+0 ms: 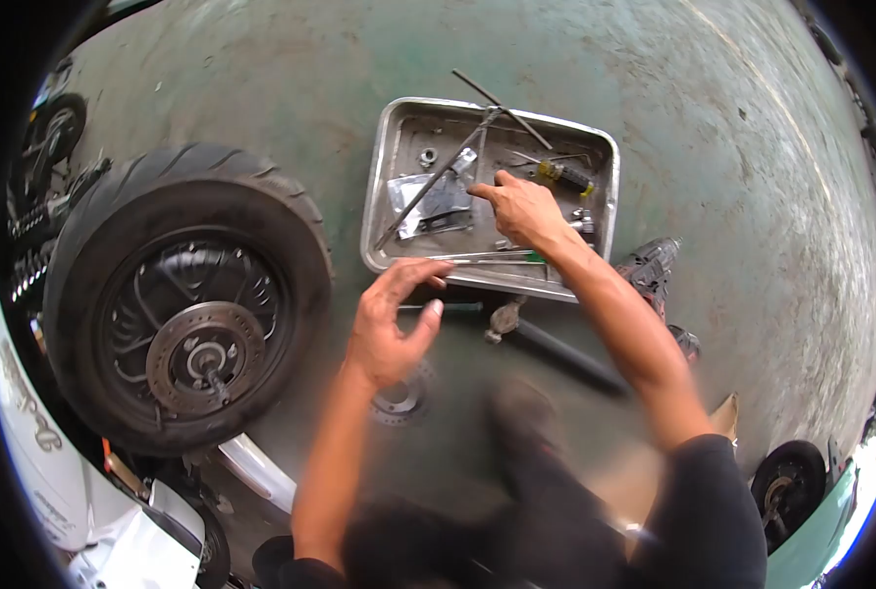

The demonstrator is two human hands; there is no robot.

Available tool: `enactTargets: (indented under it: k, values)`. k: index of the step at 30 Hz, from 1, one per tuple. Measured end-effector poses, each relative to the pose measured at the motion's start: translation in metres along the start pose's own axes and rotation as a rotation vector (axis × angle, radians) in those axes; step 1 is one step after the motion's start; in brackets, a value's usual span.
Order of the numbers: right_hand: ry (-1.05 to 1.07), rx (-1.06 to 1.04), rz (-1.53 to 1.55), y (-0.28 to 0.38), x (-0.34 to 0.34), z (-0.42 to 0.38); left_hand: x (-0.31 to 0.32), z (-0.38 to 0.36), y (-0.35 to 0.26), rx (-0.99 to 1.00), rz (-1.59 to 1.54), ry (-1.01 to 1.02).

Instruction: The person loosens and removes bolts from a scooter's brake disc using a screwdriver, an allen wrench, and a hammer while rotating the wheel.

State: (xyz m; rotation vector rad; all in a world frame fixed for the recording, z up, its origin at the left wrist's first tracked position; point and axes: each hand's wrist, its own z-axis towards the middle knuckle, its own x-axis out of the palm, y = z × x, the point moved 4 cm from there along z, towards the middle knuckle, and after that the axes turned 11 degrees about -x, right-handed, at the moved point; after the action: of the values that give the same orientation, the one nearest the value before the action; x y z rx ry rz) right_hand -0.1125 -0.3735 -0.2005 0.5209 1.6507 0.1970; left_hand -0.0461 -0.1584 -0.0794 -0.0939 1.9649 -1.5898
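Observation:
My right hand (524, 209) reaches over a metal tray (605, 206), palm down. One finger stretches toward a clear plastic bag (408, 196) of small dark parts, and I see nothing held. My left hand (391, 329) hovers by the tray's near edge, thumb and fingers apart in a curve, with nothing between them. Across the tray lies a long dark rod (428, 191), and another thin rod (502, 106) sticks out over the far rim. A yellow-and-black screwdriver (565, 178) rests to the right of my right hand. A nut (428, 156) sits near the left side.
A large wheel with tyre (305, 231) and brake disc (207, 358) lies left of the tray. Below the tray are a dark-handled hammer (565, 355) and a loose disc (401, 398). A power drill (651, 270) lies at right. White scooter bodywork (35, 442) borders the lower left.

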Motion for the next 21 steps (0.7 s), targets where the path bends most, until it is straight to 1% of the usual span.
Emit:
enactTargets:
  k: [1,2,3,4,5,7,8,9,10,11,13,14,15,16,17,19,20,21]
  values:
    - [0.072,-0.051,-0.096,0.003,0.01,0.015,-0.009,-0.01,-0.022,0.043,-0.061,0.077]
    - [0.069,-0.056,-0.132,0.006,0.012,0.025,-0.022,-0.022,-0.043,0.1,-0.051,0.12]
    - [0.046,-0.123,-0.211,0.005,0.016,0.031,-0.036,-0.037,-0.063,0.21,0.041,0.096]
    - [-0.002,-0.214,-0.325,0.006,0.015,0.031,-0.055,-0.054,-0.085,0.288,0.139,0.117]
    - [-0.023,-0.292,-0.346,0.003,0.016,0.029,-0.07,-0.074,-0.102,0.338,0.197,0.131]
    - [-0.009,-0.36,-0.394,0.016,-0.002,0.022,-0.097,-0.117,-0.126,0.492,0.277,0.086]
    - [-0.099,-0.395,-0.366,0.023,-0.009,0.016,-0.109,-0.139,-0.136,0.493,0.308,0.035]
    - [-0.226,-0.465,-0.272,0.034,-0.02,0.012,-0.115,-0.161,-0.143,0.472,0.321,-0.021]
    - [-0.225,-0.45,-0.096,0.053,-0.033,0.009,-0.121,-0.183,-0.149,0.449,0.333,-0.075]
    - [-0.44,-0.615,-0.024,0.075,-0.044,0.007,-0.123,-0.202,-0.152,0.362,0.271,-0.055]
    - [-0.203,-0.405,0.206,0.11,-0.053,0.009,-0.131,-0.234,-0.157,0.214,0.142,0.022]
    - [-0.064,-0.35,0.383,0.141,-0.058,0.005,-0.132,-0.25,-0.158,0.142,0.068,0.071]
    - [0.077,-0.287,0.549,0.179,-0.058,-0.001,-0.13,-0.264,-0.157,0.201,0.013,0.049]
    - [0.108,-0.292,0.818,0.217,-0.053,-0.009,-0.127,-0.278,-0.156,0.262,-0.04,0.029]
    - [0.245,-0.232,0.848,0.254,-0.052,-0.016,-0.126,-0.285,-0.152,0.329,-0.082,0.024]
    - [0.422,-0.165,0.914,0.31,-0.037,-0.024,-0.124,-0.299,-0.145,0.381,-0.153,0.021]
    - [0.483,-0.2,0.926,0.329,-0.025,-0.021,-0.122,-0.304,-0.141,0.407,-0.19,0.023]
    - [0.477,-0.189,0.955,0.347,-0.012,-0.019,-0.121,-0.308,-0.138,0.427,-0.227,0.025]
